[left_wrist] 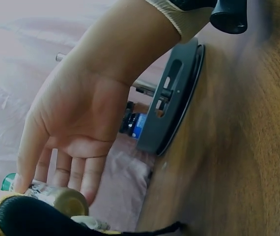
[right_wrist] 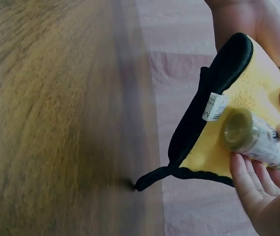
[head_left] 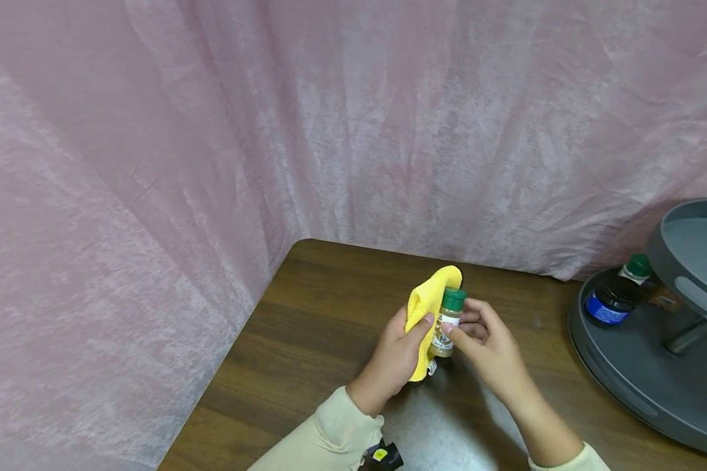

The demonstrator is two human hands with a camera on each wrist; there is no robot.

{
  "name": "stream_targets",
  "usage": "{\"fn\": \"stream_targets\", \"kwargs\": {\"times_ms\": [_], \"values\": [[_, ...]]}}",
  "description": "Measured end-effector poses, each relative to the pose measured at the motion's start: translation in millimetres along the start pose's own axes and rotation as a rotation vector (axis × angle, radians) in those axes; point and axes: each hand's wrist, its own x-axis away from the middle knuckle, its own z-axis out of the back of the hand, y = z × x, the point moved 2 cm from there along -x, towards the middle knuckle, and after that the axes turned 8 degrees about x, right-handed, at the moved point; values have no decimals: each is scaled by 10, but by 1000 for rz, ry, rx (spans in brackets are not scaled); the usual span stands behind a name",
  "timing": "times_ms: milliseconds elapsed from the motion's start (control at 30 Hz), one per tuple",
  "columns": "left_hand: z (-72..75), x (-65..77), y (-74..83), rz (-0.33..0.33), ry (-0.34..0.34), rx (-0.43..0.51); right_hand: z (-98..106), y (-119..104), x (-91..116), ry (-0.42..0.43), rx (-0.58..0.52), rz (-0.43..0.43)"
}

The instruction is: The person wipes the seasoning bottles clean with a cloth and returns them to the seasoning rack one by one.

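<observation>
My left hand (head_left: 396, 353) holds a yellow cloth (head_left: 425, 302) with a dark edge, its thumb lying over the front of the cloth. Against the cloth stands a small spice jar (head_left: 446, 337) with a green cap, a printed label and pale brown contents. My right hand (head_left: 495, 350) holds this jar from the right between thumb and fingers, above the table. In the right wrist view the jar's bottom (right_wrist: 239, 130) faces the camera, and a white tag (right_wrist: 214, 106) shows on the cloth. Seen from the left wrist, the right palm (left_wrist: 83, 110) is turned toward the camera.
A grey two-tier round rack (head_left: 636, 386) stands at the right of the wooden table (head_left: 330, 294). On its lower tier are a dark jar with a blue label (head_left: 608, 307) and another green-capped jar (head_left: 637, 267). A pink curtain (head_left: 359, 131) hangs behind.
</observation>
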Motion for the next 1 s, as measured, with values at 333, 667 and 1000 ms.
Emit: {"fn": "stream_targets", "kwargs": {"times_ms": [333, 667, 1000], "values": [[23, 3, 20, -14, 15, -17, -24, -15, 18, -48, -34, -8], [-1, 11, 40, 4, -34, -1, 36, -24, -4, 122, -118, 50], [-15, 19, 3, 31, -51, 4, 37, -24, -6, 141, -141, 49]]}}
